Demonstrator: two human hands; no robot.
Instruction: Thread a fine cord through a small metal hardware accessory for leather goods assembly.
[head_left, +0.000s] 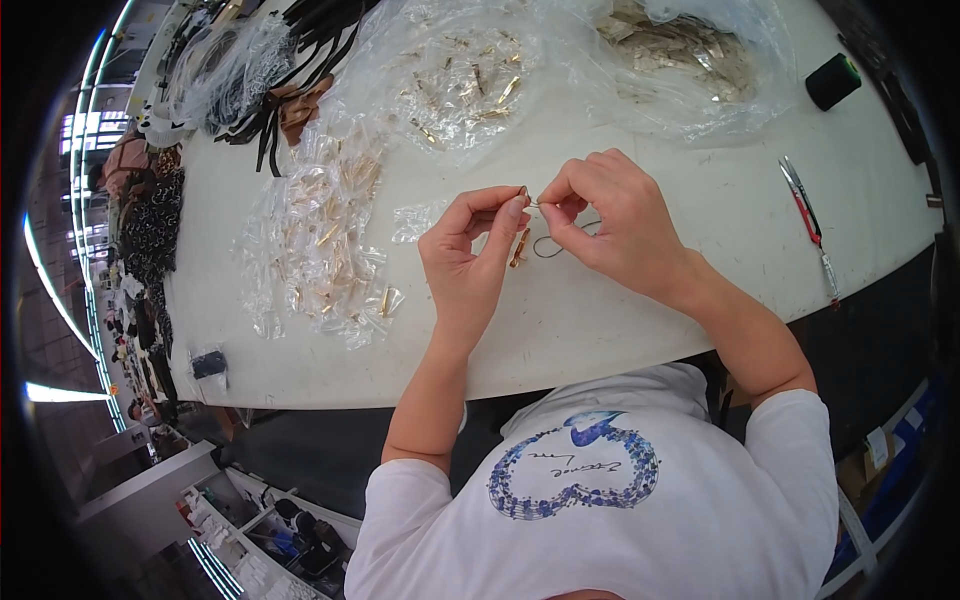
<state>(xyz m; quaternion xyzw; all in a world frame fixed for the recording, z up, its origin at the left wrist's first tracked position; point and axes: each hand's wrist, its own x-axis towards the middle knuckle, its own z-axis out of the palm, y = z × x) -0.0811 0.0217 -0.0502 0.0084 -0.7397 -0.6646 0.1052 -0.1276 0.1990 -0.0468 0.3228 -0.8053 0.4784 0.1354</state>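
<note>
Over the middle of the table, my left hand (472, 235) pinches a thin dark cord between thumb and forefinger. Close beside it, my right hand (615, 215) pinches the same cord, a short stretch of which spans the gap between the fingertips. A loop of the cord (545, 247) curves out below my right fingers. Just under my left thumb is a small gold metal piece (519, 248); whether it hangs from the cord or lies on the table, I cannot tell. My fingertips partly hide the cord.
Small clear bags with gold pieces (335, 235) are heaped on the left. Behind are a large plastic bag of gold pieces (465, 85), another bag of flat pale packets (690, 55), and black straps (315, 50). Red-handled scissors (805, 210) and a black thread spool (832, 82) are at right.
</note>
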